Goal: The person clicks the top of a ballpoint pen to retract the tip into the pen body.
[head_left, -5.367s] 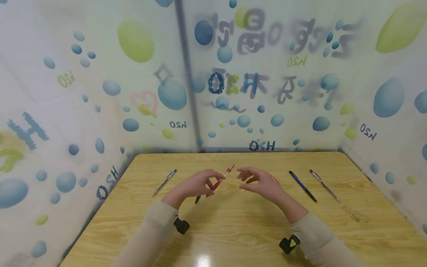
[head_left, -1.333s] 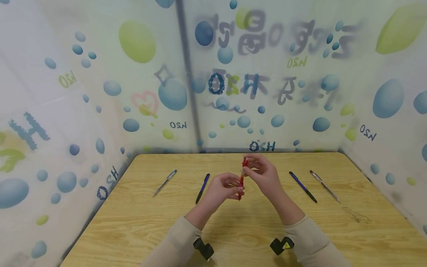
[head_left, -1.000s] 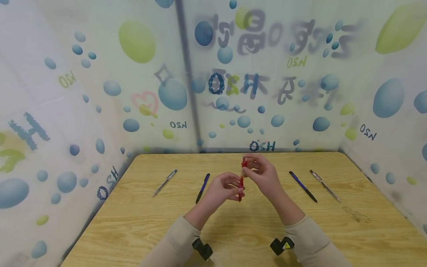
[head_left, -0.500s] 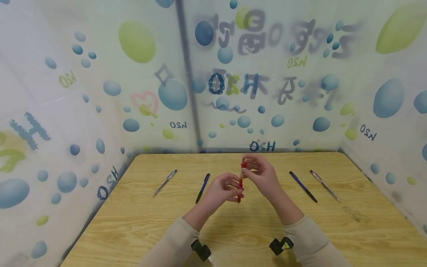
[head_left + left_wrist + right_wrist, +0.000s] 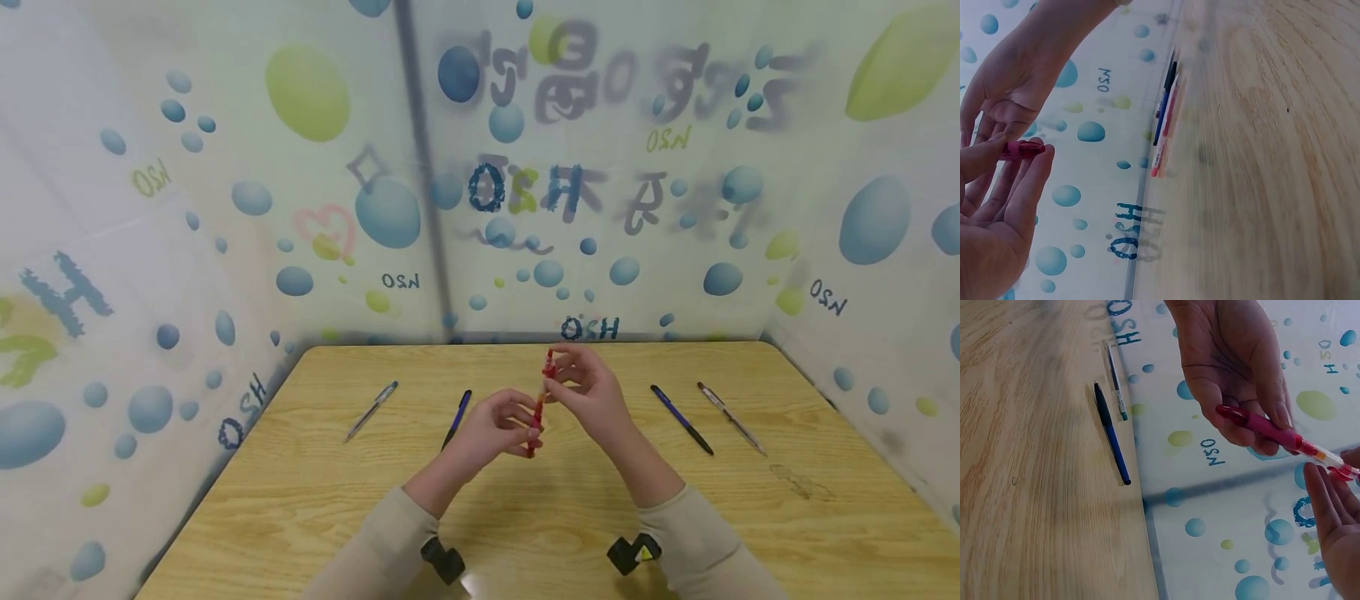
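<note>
Left hand (image 5: 491,429) pinching the red pen (image 5: 539,403) low, right hand (image 5: 596,392) pinching it near its top, pen tilted above a wooden table (image 5: 555,512), pink pen (image 5: 1170,115) lying there, its small print unreadable, reversed "H2O" lettering (image 5: 563,187) on the wall (image 5: 652,312).

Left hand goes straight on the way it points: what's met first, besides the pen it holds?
Likely the right hand, which holds the other end of the red pen, ahead of the left hand in the head view. Exact depth is unclear.
</note>
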The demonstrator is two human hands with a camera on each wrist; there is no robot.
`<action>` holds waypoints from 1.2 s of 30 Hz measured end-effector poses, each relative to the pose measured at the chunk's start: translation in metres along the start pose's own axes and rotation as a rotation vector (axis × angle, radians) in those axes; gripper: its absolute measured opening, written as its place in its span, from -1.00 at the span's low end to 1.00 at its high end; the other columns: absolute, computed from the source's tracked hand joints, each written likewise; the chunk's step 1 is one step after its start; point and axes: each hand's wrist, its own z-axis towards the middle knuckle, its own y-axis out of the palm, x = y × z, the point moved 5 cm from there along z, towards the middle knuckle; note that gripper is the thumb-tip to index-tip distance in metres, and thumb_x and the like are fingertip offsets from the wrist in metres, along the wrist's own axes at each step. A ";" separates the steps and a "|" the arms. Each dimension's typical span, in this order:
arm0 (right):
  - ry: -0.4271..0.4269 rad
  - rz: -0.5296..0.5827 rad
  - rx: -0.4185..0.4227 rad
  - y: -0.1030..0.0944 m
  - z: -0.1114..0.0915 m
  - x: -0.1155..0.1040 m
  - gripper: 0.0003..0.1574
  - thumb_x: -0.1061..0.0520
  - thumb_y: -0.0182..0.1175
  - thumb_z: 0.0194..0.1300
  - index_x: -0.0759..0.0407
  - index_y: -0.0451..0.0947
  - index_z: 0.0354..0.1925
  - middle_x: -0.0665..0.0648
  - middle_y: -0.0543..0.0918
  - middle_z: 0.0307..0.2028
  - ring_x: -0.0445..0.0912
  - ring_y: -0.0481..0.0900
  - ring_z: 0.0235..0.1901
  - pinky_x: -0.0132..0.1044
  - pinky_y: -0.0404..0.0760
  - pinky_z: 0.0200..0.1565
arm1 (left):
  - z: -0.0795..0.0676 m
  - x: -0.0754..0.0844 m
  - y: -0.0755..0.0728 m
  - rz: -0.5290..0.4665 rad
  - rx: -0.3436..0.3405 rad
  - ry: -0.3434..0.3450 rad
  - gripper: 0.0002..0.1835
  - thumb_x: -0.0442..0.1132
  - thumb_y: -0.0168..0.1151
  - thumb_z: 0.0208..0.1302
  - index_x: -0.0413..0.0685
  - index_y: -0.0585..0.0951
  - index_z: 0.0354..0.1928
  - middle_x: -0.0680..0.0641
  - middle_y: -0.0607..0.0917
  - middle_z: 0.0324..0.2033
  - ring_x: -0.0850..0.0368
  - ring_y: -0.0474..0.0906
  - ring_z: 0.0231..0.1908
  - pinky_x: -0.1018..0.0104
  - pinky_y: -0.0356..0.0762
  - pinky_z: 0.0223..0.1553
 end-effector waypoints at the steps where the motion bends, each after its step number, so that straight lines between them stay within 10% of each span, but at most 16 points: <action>1: 0.002 0.002 -0.013 0.000 -0.001 0.001 -0.41 0.35 0.27 0.28 0.23 0.36 0.24 0.32 0.51 -0.13 0.02 0.64 -0.22 -0.16 0.69 -0.21 | 0.000 0.000 -0.001 0.010 -0.003 0.000 -0.69 -0.43 0.29 0.27 -0.19 0.54 0.04 -0.19 0.69 -0.21 -0.06 0.70 -0.24 0.09 0.68 -0.27; 36: 0.040 -0.361 -0.315 -0.047 -0.037 0.041 -0.30 0.21 0.34 0.25 0.10 0.35 0.32 0.14 0.58 -0.08 -0.12 0.61 -0.22 -0.25 0.65 -0.19 | -0.031 -0.004 -0.097 0.271 0.014 0.063 -0.19 -0.46 0.33 0.21 0.05 0.22 0.45 -0.28 0.53 0.02 -0.12 0.61 -0.11 0.06 0.66 -0.26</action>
